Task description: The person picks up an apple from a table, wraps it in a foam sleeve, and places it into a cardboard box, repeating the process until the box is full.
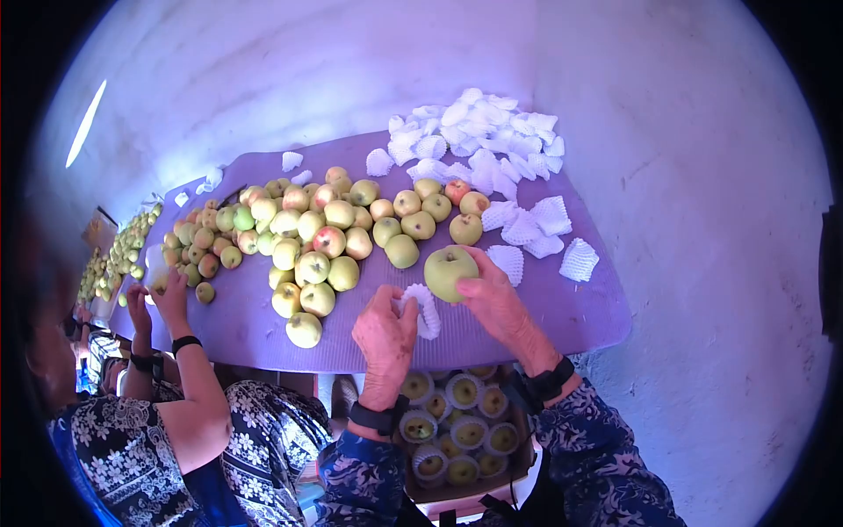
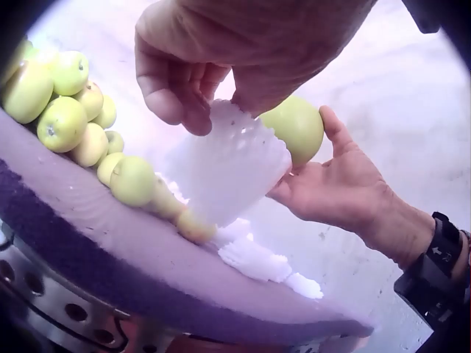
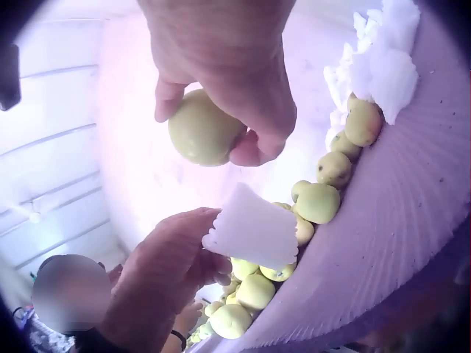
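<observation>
My left hand [image 1: 385,338] pinches a white foam net sleeve [image 1: 428,313] by its edge, just above the front part of the table. In the left wrist view the sleeve [image 2: 229,165] hangs from thumb and fingers. A yellow-green apple [image 1: 449,270] is gripped by my right hand [image 1: 499,309], to the right of the sleeve and a little higher. From the right wrist, that apple [image 3: 202,131] shows between thumb and fingertips, apart from the sleeve [image 3: 254,229].
Loose apples [image 1: 312,224] lie heaped on the purple-covered table [image 1: 255,338]. Foam sleeves [image 1: 474,132] are piled at the back right. Below the front edge stands a box [image 1: 514,492] of sleeved apples. Another person [image 1: 189,422] works at the left.
</observation>
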